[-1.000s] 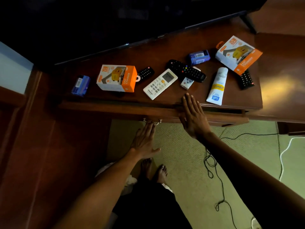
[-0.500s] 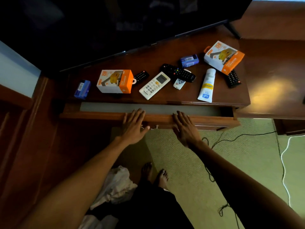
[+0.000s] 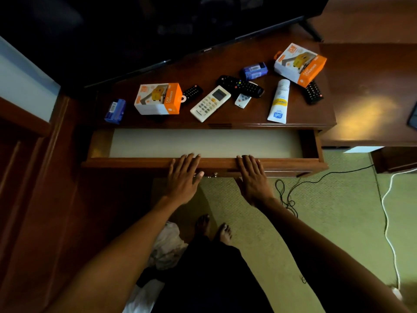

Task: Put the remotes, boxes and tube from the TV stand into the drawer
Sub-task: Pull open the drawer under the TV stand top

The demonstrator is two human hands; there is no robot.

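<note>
**Drawer open, both hands on its front edge, everything still on the stand**

Nearest the camera, the left hand [image 3: 184,177] and the right hand [image 3: 252,177] lie flat, palms down, on the top edge of the open wooden drawer [image 3: 135,162]. The fingers of both are spread and grasp nothing. The drawer's pale lined floor shows bare along its visible width; its back part is hidden under the stand's top.

Every item to be moved lies beyond the fingers, across the drawer opening, on the dark wooden TV stand [image 3: 316,118]. The white air-conditioner remote [image 3: 210,103] is the closest piece to both hands. Its long axis runs diagonally, near end toward the left hand, far end up and right. The white squeeze tube with a yellow band [image 3: 279,101] lies farther right, its long axis almost straight away from the person, cap end nearest, so the right hand is better placed for it. The near orange and white charger box [image 3: 158,98] and the small blue box at the left [image 3: 115,110] fall to the left hand.

Farther back lie a small white remote [image 3: 242,100], a long black remote [image 3: 240,85], a second blue box [image 3: 255,70], the far orange and white charger box [image 3: 300,64] and a black remote [image 3: 313,92] partly tucked beneath it. Another black remote [image 3: 191,92] is half hidden behind the near charger box. The dim light swallows the black remotes' outlines against the dark television [image 3: 158,30] behind.
</note>
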